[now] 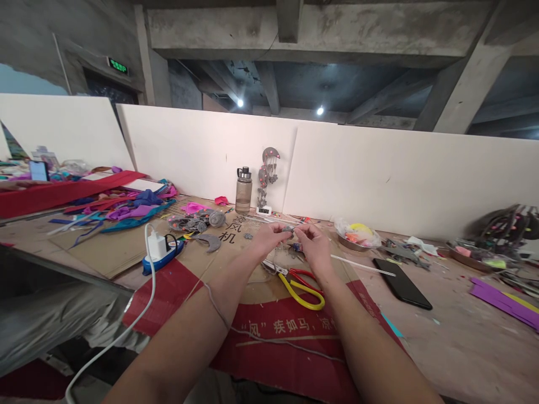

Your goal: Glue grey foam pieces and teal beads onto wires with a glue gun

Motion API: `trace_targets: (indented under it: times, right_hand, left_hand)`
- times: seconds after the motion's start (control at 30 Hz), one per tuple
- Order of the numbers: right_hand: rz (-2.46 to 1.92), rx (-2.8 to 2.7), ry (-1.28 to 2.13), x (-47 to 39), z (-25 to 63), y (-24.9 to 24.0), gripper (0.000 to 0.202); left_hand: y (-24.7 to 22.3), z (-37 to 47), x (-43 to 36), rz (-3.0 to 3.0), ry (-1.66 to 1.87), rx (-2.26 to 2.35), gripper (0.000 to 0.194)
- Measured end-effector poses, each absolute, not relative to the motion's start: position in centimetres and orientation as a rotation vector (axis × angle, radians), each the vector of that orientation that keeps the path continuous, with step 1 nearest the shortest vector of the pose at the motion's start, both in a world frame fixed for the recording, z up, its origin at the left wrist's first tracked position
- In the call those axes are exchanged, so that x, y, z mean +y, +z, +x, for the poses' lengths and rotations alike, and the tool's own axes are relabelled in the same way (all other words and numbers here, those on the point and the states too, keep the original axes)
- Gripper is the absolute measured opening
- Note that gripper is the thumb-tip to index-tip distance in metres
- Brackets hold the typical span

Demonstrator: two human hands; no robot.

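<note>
A small grey piece (288, 229) is pinched between my two hands above the cardboard. My left hand (272, 238) holds it from the left with closed fingertips. From the right, my right hand (312, 241) grips the same piece. Below them lie red-handled pliers (304, 275) and yellow-handled scissors (305, 297), their metal parts close together. A grey crescent (209, 242) and a small grey flower-like piece (248, 236) rest to the left. Behind my hands stands a grey hanging ornament (270, 154) with a crescent top.
A bottle (243, 193) stands before the white panels. At left are a power strip (152, 264) with a white cable and colourful fabric (135, 205). A black phone (402, 283), a bagged bowl (357, 235) and purple strips (503, 303) lie right. Another person's hand shows far left.
</note>
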State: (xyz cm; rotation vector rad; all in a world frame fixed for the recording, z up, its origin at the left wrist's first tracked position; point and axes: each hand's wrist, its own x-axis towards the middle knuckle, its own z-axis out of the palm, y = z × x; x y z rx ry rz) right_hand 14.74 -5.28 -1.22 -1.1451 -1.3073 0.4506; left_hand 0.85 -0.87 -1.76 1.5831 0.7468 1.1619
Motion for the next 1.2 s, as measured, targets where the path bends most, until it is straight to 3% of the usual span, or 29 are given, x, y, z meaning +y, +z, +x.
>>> trace_targets:
  times: [0.37, 0.7, 0.97, 1.2]
  right_hand:
    - [-1.13, -1.292, 0.334, -5.4, 14.6, -1.2, 0.025]
    - [-0.918, -1.454, 0.676, -6.4, 14.3, -0.7, 0.039]
    - [-0.748, -1.722, 0.923, -7.6, 13.9, 0.0, 0.073]
    - [-0.929, -1.488, 0.781, -5.8, 14.3, -1.1, 0.04]
  left_hand:
    - [-1.7, 0.9, -1.0, 1.591, 1.12, 0.728, 0.021]
    - [-1.5, 0.8, -0.8, 1.509, 1.179, 0.832, 0.018]
    - [-2.3, 0.7, 0.1, 1.436, 1.221, 0.771, 0.017]
    - [-1.9, 0.9, -0.4, 1.468, 1.177, 0.794, 0.02]
